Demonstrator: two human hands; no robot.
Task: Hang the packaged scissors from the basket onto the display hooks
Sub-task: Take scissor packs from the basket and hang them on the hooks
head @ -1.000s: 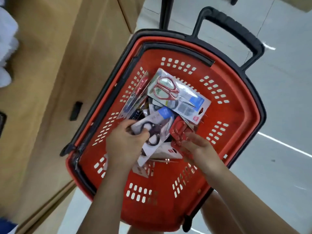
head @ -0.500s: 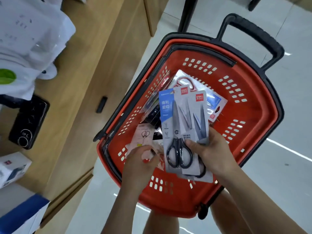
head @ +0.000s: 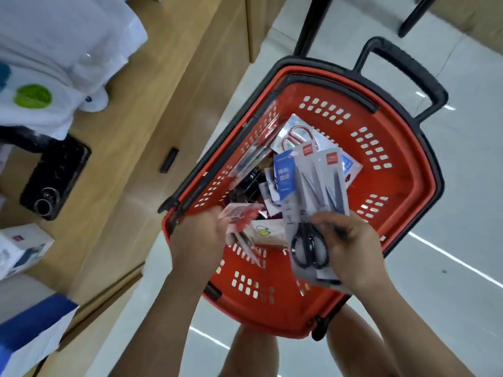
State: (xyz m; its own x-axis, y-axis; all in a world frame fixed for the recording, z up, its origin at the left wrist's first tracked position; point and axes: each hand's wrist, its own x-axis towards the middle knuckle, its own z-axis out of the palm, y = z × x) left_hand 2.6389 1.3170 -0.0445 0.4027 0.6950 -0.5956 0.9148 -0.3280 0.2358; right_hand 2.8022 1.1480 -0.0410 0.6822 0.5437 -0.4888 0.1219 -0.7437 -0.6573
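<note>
These carded packs look light and stiff but slick-faced, likely to slide over one another. I reckon they are best pinched low by the handles, leaving the top edge free for a hook. My right hand (head: 351, 248) is curled round a fan of black-handled scissor packs (head: 313, 210), held above the basket (head: 408, 164). My left hand (head: 198, 235) grips a red pack (head: 239, 216) just inside the basket's left wall — other packs lie loose below.

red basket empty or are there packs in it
Not empty: more packs lie piled in the red basket, below the scissors packs the right hand holds.
</note>
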